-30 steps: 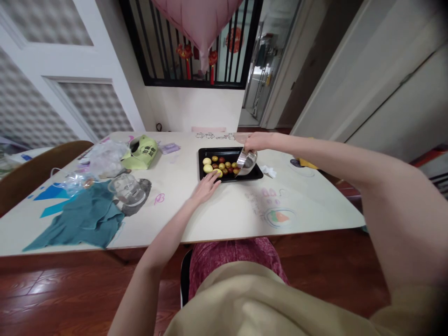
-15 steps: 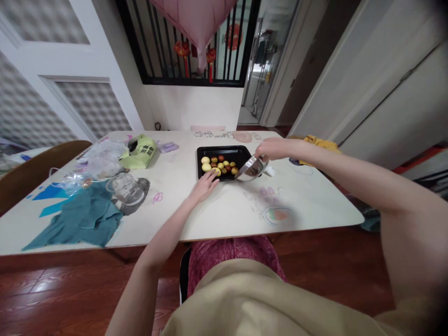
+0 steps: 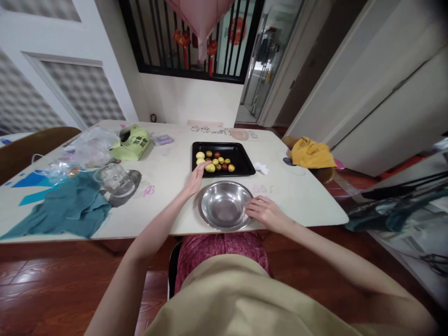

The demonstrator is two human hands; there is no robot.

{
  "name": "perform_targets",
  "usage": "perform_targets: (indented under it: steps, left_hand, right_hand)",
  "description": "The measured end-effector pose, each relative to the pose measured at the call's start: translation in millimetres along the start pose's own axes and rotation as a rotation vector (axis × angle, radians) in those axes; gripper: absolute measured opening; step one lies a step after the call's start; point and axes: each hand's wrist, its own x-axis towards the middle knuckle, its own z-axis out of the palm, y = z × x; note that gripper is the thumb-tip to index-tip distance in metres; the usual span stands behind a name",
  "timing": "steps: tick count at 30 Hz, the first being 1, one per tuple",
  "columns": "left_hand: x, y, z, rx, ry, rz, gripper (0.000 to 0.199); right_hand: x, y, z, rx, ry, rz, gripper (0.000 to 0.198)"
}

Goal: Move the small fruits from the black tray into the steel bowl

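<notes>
A black rectangular tray (image 3: pixel 241 163) lies on the table and holds several round fruits (image 3: pixel 224 166): larger pale yellow ones on the left, smaller green-yellow and reddish-brown ones, which look like jujubes, towards the middle. My left hand (image 3: pixel 195 179) reaches over the tray's front left corner, fingers stretched out beside the yellow fruits; whether the fingertips touch them I cannot tell. In front of the tray an empty stainless steel bowl (image 3: pixel 224 205) sits upright near the table's front edge. On its right rim, the fingers of my right hand (image 3: pixel 266 212) are curled over the metal.
Left on the white table (image 3: pixel 168 186) are a teal cloth (image 3: pixel 70 205), a clear plastic container (image 3: pixel 114 179), plastic bags (image 3: pixel 91 147) and a light green bag (image 3: pixel 133 142). A crumpled white tissue (image 3: pixel 261 168) lies right of the tray. A yellow cloth (image 3: pixel 311 154) hangs over a chair.
My right hand has brought the bowl from its tilted position over the tray's right side down to the table in front, now upright. The left hand stays at the tray's front left.
</notes>
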Motion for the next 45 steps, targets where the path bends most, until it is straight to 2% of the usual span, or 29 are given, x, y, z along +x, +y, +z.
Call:
perform_targets:
  steps: [3,5,10,12,14,17,20,23,29,37,40,43,45]
  left_hand:
    - [-1,1,3,-0.057,-0.017,0.023,0.068]
    - [-2,2,4,-0.063,-0.045,0.042,0.070]
    - [-3,9,6,-0.038,-0.092,0.108,0.071]
    - [-3,14,6,-0.030,-0.102,0.132,0.072]
    - [-3,18,6,-0.017,-0.123,0.143,0.074]
    - [-5,25,4,-0.008,-0.152,0.174,0.076]
    - [-7,30,2,-0.002,-0.154,0.222,0.076]
    - [-10,33,-1,0.033,-0.207,0.247,0.077]
    - [-14,31,-3,-0.013,-0.368,0.314,0.070]
    - [-11,26,-3,-0.013,-0.341,0.501,0.053]
    - [-12,26,-3,0.005,-0.332,0.500,0.054]
    - [-12,27,-3,0.013,-0.336,0.494,0.054]
    - [-12,28,-3,0.003,-0.338,0.494,0.053]
  right_hand:
    - [-1,3,15,0.045,0.042,0.017,0.037]
    - [-1,11,19,0.099,0.014,0.022,0.042]
    - [0,47,-1,0.223,-0.061,0.082,0.056]
    - [6,66,-11,0.266,-0.006,0.137,0.048]
    - [19,85,-13,0.294,0.106,0.210,0.038]
    - [48,107,3,0.267,0.227,0.352,0.033]
    - [82,122,30,0.238,0.231,0.450,0.032]
    - [109,131,51,0.190,0.185,0.521,0.030]
    - [136,136,66,0.174,0.088,0.619,0.030]
    - [143,134,65,0.193,0.084,0.678,0.035]
    - [132,126,57,0.253,0.227,0.628,0.037]
    - [113,105,46,0.378,0.456,0.476,0.036]
    - [98,83,39,0.417,0.534,0.389,0.034]
